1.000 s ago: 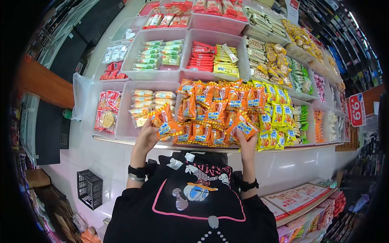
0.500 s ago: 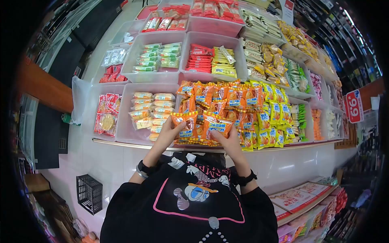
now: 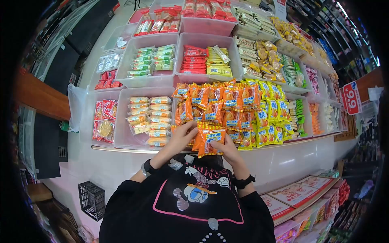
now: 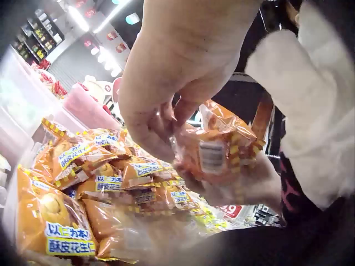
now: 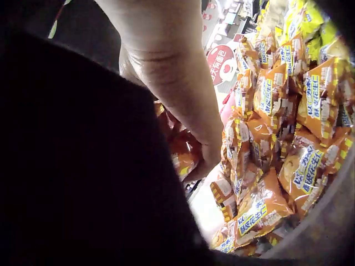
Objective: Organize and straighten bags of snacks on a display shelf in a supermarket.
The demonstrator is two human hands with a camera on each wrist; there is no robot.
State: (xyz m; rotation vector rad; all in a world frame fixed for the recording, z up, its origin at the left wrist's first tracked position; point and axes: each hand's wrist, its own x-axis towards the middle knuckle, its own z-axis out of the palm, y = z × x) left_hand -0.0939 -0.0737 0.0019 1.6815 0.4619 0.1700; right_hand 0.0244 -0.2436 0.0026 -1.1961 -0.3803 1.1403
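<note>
Both hands meet at the front edge of a clear bin point(image 3: 176, 90) heaped with orange snack packets point(image 3: 221, 103). Together they hold a small stack of orange packets point(image 3: 208, 139) above the bin's front rim. My left hand point(image 3: 182, 135) grips the stack from the left, and my right hand point(image 3: 227, 149) holds it from below on the right. In the left wrist view the left hand point(image 4: 161, 116) pinches a packet point(image 4: 213, 152), with the right hand's fingers point(image 4: 249, 185) curled under it. The right wrist view has the right hand point(image 5: 191, 122) on a packet point(image 5: 180, 152) beside the orange pile point(image 5: 277, 138).
Yellow packets point(image 3: 273, 113) lie right of the orange ones; a bin of pale packets point(image 3: 148, 117) and red packets point(image 3: 104, 117) sit to the left. More filled bins rise behind. A red price sign point(image 3: 351, 98) stands far right, a black crate point(image 3: 92, 194) on the floor lower left.
The hands, each with an orange packet, moved from wide apart to together in front of the bin. The packets now form one stack between them.
</note>
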